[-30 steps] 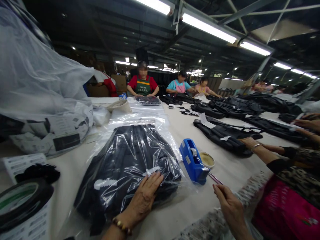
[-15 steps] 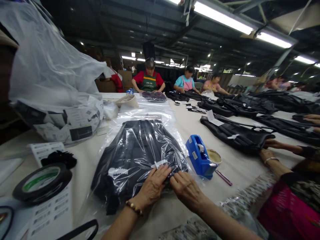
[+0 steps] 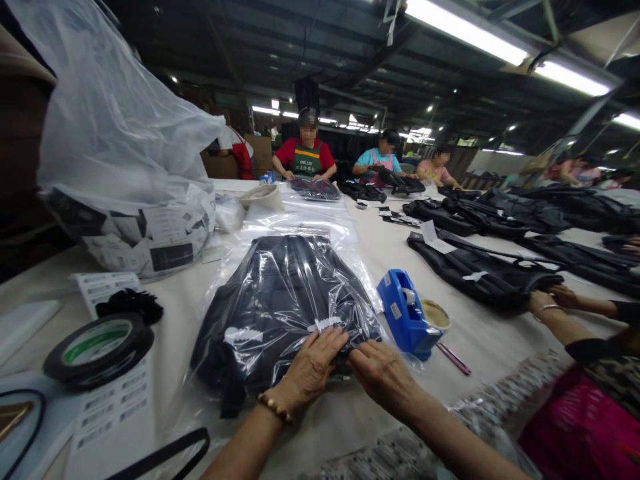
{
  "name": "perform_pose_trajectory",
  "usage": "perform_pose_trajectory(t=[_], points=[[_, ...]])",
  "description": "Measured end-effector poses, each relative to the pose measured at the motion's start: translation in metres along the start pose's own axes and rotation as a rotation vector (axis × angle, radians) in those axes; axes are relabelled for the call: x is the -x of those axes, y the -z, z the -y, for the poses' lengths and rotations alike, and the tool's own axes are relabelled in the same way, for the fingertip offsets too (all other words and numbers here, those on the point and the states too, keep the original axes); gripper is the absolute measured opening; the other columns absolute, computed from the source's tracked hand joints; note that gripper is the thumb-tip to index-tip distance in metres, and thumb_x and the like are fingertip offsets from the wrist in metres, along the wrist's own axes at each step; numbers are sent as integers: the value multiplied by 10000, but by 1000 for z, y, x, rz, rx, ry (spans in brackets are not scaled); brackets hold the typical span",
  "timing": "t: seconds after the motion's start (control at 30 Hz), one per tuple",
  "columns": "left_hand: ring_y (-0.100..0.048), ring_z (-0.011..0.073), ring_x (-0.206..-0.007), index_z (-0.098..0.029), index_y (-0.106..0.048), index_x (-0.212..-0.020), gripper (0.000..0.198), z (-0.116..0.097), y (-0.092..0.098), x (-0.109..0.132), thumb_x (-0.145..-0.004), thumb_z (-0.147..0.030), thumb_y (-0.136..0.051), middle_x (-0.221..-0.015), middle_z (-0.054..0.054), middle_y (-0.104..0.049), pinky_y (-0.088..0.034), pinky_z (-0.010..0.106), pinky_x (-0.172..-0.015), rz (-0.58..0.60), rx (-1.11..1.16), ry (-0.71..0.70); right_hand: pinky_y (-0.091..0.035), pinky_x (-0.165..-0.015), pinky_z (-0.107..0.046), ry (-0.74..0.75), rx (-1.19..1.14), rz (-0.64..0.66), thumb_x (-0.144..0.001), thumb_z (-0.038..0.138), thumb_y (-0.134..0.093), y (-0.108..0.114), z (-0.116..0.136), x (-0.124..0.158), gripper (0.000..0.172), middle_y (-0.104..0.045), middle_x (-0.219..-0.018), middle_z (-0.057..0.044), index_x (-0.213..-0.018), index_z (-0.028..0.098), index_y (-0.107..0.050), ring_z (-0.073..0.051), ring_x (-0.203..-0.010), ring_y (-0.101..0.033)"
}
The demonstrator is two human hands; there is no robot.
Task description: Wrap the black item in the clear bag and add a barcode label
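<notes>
A dark folded garment sealed in a clear plastic bag (image 3: 280, 300) lies on the table in front of me. My left hand (image 3: 313, 367), with a bead bracelet at the wrist, presses flat on the bag's near edge, fingers stretched out. My right hand (image 3: 383, 373) rests beside it on the same edge, fingertips curled down onto the plastic. The two hands nearly touch. A blue tape dispenser (image 3: 406, 320) stands just right of the bag.
A small round dish (image 3: 436, 315) and a pink pen (image 3: 453, 358) lie by the dispenser. Tape rolls (image 3: 97, 347) and label sheets (image 3: 107, 407) sit at left, with a big plastic sack (image 3: 120, 167) behind. A neighbour's arm (image 3: 555, 320) and dark garments (image 3: 480, 273) are at right. Other workers sit at the far end.
My right hand came in from the right and landed on the bag's near edge beside my left hand. The view shifted slightly right; the neighbour's hands drew back.
</notes>
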State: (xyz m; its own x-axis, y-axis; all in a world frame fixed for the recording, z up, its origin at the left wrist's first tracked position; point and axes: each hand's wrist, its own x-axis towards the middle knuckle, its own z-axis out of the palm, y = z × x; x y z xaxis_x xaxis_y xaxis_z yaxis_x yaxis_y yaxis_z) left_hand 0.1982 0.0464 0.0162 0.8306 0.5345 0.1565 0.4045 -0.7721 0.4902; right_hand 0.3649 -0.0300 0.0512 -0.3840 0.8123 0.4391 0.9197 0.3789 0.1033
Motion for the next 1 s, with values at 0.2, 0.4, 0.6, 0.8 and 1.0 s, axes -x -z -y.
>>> perform_pose_trajectory(t=[0.2, 0.4, 0.6, 0.8, 1.0], points=[[-304, 204, -1329, -223, -310, -1361, 571, 3, -4, 0, -835, -48, -446, -1413, 111, -392, -273, 517, -1089, -46, -7, -27, -322, -558, -280, -74, 35, -32, -836, 112, -484, -5, 5, -1, 210, -552, -585, -10, -646, 200, -502, -158, -547, -514], [-319, 216, -1321, -217, -342, -1344, 558, 2, -3, -1, -827, -28, -435, -1394, 117, -417, -298, 514, -1077, -61, -12, -44, -308, -507, -275, -192, 66, -20, -853, 158, -477, -10, 10, -1, 215, -580, -553, -15, -645, 209, -488, -161, -507, -560], [-307, 220, -1326, -209, -344, -1344, 539, 2, -4, -2, -842, -20, -392, -1401, 110, -408, -296, 527, -1075, -35, -17, -27, -292, -461, -265, -275, 66, 57, -817, 223, -588, -9, 6, -2, 129, -610, -570, -31, -725, 189, -506, -169, -501, -577], [-287, 205, -1336, -221, -324, -1357, 568, 3, -3, 0, -835, -1, -362, -1411, 100, -396, -289, 522, -1080, -34, -8, -32, -384, -538, -227, -136, -63, 160, -725, 352, -732, -2, -30, -11, 238, -628, -638, 5, -778, 191, -564, -157, -615, -607], [-291, 186, -1335, -227, -319, -1362, 605, 4, -3, -1, -813, 26, -313, -1426, 87, -375, -280, 515, -1089, -15, -3, -26, -444, -607, -226, -181, -119, 52, -908, 311, -470, 8, -70, -4, 242, -591, -717, -12, -751, 204, -619, -129, -659, -582]])
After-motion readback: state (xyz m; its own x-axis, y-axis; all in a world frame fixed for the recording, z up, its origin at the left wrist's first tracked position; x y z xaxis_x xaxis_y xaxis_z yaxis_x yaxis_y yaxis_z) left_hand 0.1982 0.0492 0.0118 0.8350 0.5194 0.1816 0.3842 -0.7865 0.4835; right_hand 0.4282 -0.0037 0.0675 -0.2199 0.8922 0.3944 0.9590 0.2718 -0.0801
